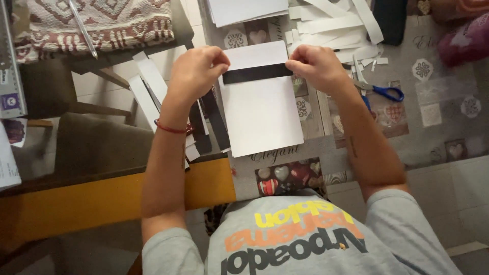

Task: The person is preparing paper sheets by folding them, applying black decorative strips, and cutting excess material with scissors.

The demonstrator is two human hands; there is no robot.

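Left hand (196,71) and right hand (316,66) each with grip pinched shut on one end of a black strip (257,74), laid across white paper (260,112) on the table (356,147); blue scissors (384,92) nearby.

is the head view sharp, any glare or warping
Head view: even soft light, no hard glare; the black strip and white sheet are fairly sharp; left hand and right hand slightly soft; wide-angle lens bends the edges.

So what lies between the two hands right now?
In the head view, a black paper strip spans from the left hand to the right hand, lying across a white paper sheet.
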